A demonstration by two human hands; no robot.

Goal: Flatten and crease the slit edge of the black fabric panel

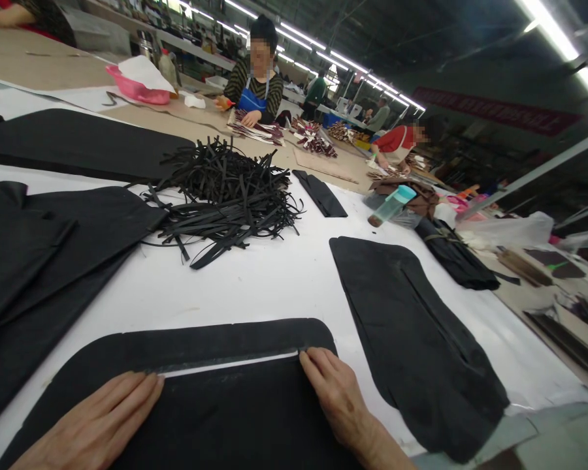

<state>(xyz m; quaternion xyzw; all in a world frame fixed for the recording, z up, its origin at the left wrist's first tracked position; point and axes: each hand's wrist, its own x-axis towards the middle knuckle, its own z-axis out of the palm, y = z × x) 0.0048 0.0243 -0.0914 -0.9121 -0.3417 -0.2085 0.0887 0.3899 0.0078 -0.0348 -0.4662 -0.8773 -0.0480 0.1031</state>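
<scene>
A black panel of leather-like material (235,411) with rounded upper corners lies flat before me in the head view. A long narrow slot (232,363) runs across its upper part, and the white tabletop shows through. My left hand (100,418) rests on the panel at the slot's left end, fingers straight and side by side. At the right end of the slot, my right hand (336,391) presses its fingertips to the panel, the fingers slightly bent. Neither hand lifts the panel. Both thumbs are largely hidden.
Beyond the panel lies a heap of thin black strips (230,196). Another slotted black panel (416,333) is on the right; folded black pieces (63,241) are on the left. A teal-lidded container (391,205) stands farther back. Across the table a person in a blue apron (252,98) handles pieces.
</scene>
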